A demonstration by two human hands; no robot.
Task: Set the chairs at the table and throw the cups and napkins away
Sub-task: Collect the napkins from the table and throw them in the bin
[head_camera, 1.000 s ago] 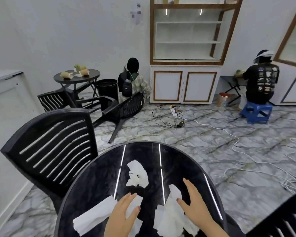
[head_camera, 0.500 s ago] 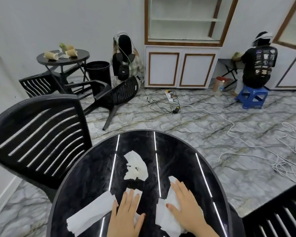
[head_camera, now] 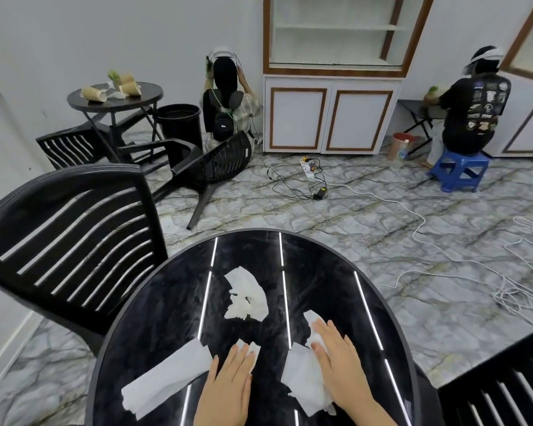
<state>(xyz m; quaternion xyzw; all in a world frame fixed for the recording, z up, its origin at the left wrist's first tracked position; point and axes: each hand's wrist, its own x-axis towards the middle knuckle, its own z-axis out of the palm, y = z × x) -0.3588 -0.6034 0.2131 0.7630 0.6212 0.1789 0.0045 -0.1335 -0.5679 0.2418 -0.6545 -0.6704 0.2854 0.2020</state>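
On the round table, napkins flat beneath each open hand.

Glossy round black table bears four crumpled white napkins, scattered apart.

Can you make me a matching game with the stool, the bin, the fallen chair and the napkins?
Things:
1. stool
2. bin
3. fallen chair
4. napkins

Descriptions:
A. white, on the black round table
B. blue, with a person sitting on it
C. black, lying on its side on the floor
D. black, standing by the small table

Pairs: 1-B, 2-D, 3-C, 4-A
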